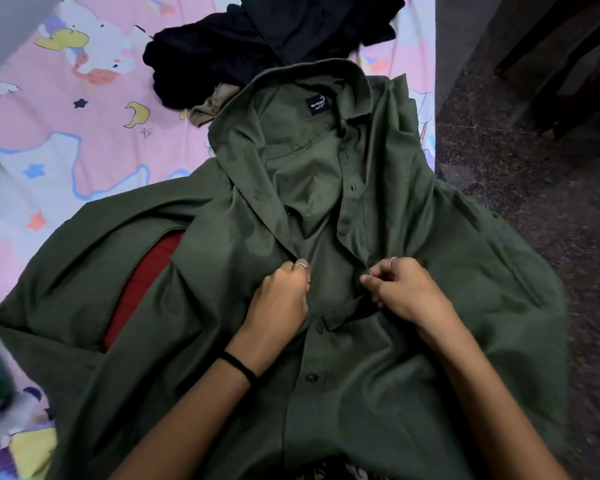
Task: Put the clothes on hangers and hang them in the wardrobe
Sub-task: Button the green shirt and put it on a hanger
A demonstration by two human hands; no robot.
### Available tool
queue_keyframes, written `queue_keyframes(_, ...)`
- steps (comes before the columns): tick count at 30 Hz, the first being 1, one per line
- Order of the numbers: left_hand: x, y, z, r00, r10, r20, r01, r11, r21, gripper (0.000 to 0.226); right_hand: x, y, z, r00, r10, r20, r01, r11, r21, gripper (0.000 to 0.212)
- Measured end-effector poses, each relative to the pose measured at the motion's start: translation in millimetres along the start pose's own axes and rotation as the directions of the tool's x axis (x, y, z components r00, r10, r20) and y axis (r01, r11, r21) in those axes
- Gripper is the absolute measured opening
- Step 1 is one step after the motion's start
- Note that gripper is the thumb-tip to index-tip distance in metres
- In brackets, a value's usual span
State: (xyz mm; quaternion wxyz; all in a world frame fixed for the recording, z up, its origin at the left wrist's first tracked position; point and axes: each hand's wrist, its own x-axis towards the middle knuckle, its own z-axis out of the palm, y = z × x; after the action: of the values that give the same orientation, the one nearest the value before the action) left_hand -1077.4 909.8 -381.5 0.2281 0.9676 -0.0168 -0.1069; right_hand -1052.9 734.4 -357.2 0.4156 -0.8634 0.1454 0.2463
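I'm seeing the green shirt (326, 237) lying spread flat on the bed (66, 133), so both plackets are reachable. Left hand (281, 296) and right hand (406, 292) are pinching opposite front edges, fingers clamped, likely working a button.
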Motion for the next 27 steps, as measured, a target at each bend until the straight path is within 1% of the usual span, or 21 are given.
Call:
queue_keyframes(1,0.6,-1.0,1.8,0.999,0.013,-0.052,-0.017,0.998,-0.064,0.004,-2.8,-2.0,-0.2,0.998,-0.009,0.067,-0.008,0.968,0.252,0.022)
queue_keyframes(2,0.2,-1.2,3.0,0.993,0.031,-0.112,-0.045,0.991,-0.125,0.005,-6.1,-4.1,0.1,0.99,-0.026,0.141,-0.045,0.877,0.479,0.023)
queue_keyframes(3,-0.2,0.4,2.2,0.983,0.051,-0.177,-0.085,0.978,-0.19,0.009,-9.5,-7.0,-0.5,0.978,-0.052,0.204,-0.089,0.774,0.627,0.023)
queue_keyframes(4,-1.1,2.9,0.6,0.969,0.066,-0.238,-0.129,0.957,-0.261,0.013,-11.5,-8.8,-0.6,0.966,-0.069,0.25,-0.134,0.694,0.708,0.023)
queue_keyframes(5,-1.8,6.0,-1.1,0.956,0.068,-0.285,-0.164,0.93,-0.328,0.017,-13.3,-10.6,-0.5,0.956,-0.087,0.28,-0.163,0.636,0.754,0.023)
queue_keyframes(7,-2.9,11.9,-4.5,0.953,0.02,-0.301,-0.162,0.875,-0.457,0.022,-14.6,-13.2,0.1,0.951,-0.111,0.288,-0.178,0.565,0.806,0.024)
queue_keyframes(10,-3.1,16.8,-10.4,0.971,-0.108,-0.214,-0.06,0.755,-0.653,0.031,-17.3,-17.4,2.9,0.949,-0.169,0.266,-0.156,0.48,0.863,0.022)
queue_keyframes(12,-3.9,17.9,-14.6,0.979,-0.138,-0.151,-0.016,0.685,-0.728,0.034,-16.8,-16.1,5.6,0.954,-0.192,0.231,-0.128,0.435,0.891,0.025)
queue_keyframes(14,-4.9,19.6,-18.4,0.983,-0.163,-0.09,0.033,0.628,-0.778,0.027,-16.0,-15.9,7.2,0.968,-0.169,0.183,-0.098,0.416,0.904,0.029)
queue_keyframes(17,-4.7,22.7,-20.2,0.98,-0.197,-0.026,0.093,0.569,-0.817,0.01,-16.9,-18.4,8.9,0.983,-0.13,0.129,-0.068,0.397,0.916,0.015)
queue_keyframes(19,-3.8,24.1,-19.3,0.984,-0.181,-0.005,0.102,0.578,-0.81,0.007,-18.3,-21.2,10.1,0.984,-0.127,0.122,-0.066,0.38,0.923,0.015)
queue_keyframes(21,-2.2,23.7,-17.4,0.988,-0.152,-0.013,0.082,0.6,-0.796,0.007,-19.8,-22.8,11.9,0.983,-0.134,0.121,-0.061,0.386,0.921,0.008)
queue_keyframes(23,-0.6,23.2,-16.0,0.99,-0.135,-0.027,0.061,0.607,-0.792,0.008,-21.8,-23.4,14.0,0.988,-0.119,0.1,-0.039,0.433,0.901,0.007)
queue_keyframes(25,0.1,23.5,-13.8,0.99,-0.133,-0.052,0.043,0.623,-0.781,0.013,-24.6,-24.0,15.6,0.994,-0.1,0.054,0.004,0.503,0.864,0.012)
queue_keyframes(27,-0.6,24.7,-12.0,0.986,-0.138,-0.092,0.024,0.665,-0.746,0.019,-27.0,-24.7,16.0,0.996,-0.088,0.012,0.04,0.565,0.824,0.01)
